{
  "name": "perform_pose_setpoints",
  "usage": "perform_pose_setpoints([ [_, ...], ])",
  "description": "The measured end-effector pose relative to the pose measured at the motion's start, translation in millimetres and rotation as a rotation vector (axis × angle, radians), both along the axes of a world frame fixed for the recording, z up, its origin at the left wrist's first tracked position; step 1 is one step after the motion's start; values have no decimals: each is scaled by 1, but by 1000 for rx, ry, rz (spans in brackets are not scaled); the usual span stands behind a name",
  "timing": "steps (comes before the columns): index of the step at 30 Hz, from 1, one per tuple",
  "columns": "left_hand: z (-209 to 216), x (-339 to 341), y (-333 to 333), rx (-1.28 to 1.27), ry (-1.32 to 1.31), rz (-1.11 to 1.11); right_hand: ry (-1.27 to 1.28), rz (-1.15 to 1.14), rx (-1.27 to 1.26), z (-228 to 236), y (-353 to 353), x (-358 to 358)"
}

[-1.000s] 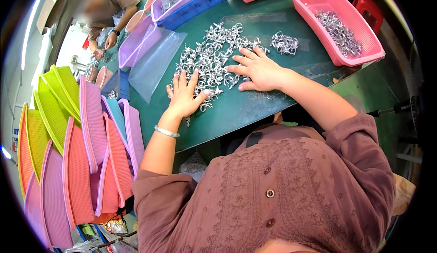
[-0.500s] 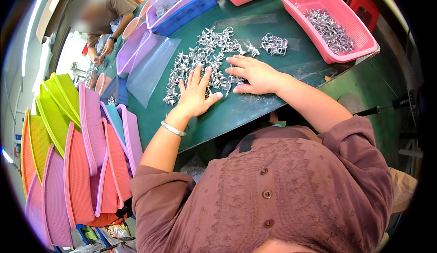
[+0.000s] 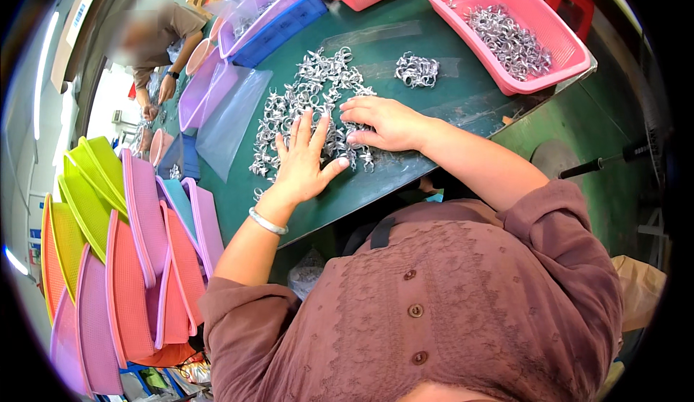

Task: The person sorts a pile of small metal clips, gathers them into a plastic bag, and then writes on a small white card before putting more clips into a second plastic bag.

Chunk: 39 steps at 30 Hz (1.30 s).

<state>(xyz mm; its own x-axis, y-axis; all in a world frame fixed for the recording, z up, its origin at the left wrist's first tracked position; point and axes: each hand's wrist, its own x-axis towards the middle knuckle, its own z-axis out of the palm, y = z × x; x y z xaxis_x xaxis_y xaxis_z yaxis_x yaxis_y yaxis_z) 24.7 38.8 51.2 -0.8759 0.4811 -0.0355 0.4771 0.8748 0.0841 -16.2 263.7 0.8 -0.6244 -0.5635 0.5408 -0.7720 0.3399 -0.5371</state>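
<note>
A wide pile of small silvery ring-shaped metal pieces is spread over the green tabletop. My left hand lies on the near side of the pile, palm down with fingers spread, a pale bangle on its wrist. My right hand rests flat at the pile's right edge, its fingers stretched toward the left over the pieces. Neither hand grips anything; what lies under the palms is hidden. A small separate cluster of the same pieces sits to the right, beyond my right hand.
At the far right, a pink basket holds more metal pieces. Clear plastic bag, purple basket and blue basket line the left and far side. Stacked colored baskets stand at left. Another person works at far left.
My right hand has moved left against the pile, and the loose pieces at its right edge are now gathered in. The view has shifted slightly; my left hand stays spread on the pieces.
</note>
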Motion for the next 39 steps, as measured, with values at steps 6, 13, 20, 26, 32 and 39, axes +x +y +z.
perform_pose_setpoints([
  [6, -6, 0, 31, -145, 15, -96, 191, -161, -131, 9, 8, -6],
  [13, -2, 10, 22, -81, -71, -105, -20, -734, 427, 27, 53, 1],
  [20, 4, 19, 21, -114, -89, -110, -67, -374, 462, 19, 59, 12],
  [26, 1, 28, 9, -120, -74, 36, -5, -518, 380, 8, 62, 5],
  [32, 0, 34, -1, -142, -30, 58, 14, -360, 297, 4, 68, 2],
  [39, -3, 43, -12, -71, 4, 48, 19, -286, 268, 2, 72, -3],
])
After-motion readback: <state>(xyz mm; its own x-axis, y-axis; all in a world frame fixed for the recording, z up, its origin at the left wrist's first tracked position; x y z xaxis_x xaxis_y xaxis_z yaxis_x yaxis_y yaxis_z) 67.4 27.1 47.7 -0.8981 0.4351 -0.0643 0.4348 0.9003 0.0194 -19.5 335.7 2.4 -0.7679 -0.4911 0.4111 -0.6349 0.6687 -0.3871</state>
